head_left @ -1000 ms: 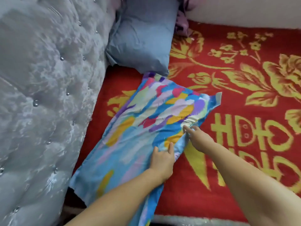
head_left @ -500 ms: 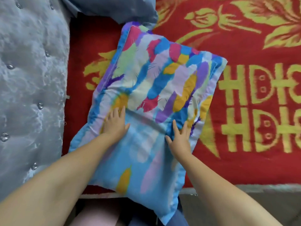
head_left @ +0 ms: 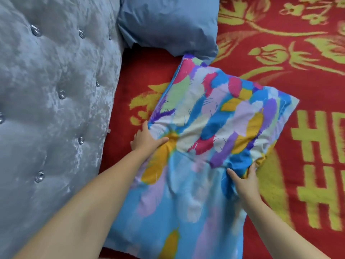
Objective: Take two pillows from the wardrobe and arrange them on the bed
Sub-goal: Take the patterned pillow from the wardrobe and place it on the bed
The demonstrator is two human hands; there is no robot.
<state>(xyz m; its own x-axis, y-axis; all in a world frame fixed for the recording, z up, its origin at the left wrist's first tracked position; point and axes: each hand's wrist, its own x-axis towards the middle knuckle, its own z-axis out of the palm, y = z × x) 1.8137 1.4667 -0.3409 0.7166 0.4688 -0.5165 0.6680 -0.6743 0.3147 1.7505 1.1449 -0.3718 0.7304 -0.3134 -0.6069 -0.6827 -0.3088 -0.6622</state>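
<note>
Head view: red blanket (head_left: 242, 53) with yellow floral and lettering print covers the bed; grey tufted headboard (head_left: 52, 109) with crystal buttons fills the left side. Plain blue pillow (head_left: 168, 23) sits at the headboard end of the bed, touching the headboard. Feather-print pillow (head_left: 214, 118), multicolour on blue, lies on the blanket just below it, far corner touching the blue pillow, near end at the bed's lower edge. Left hand (head_left: 145, 141) clamps the pillow's left edge, thumb on top, fingers curled under. Right hand (head_left: 244, 180) grips bunched fabric at the right edge, fingers closed on the cloth. Both forearms bare.
</note>
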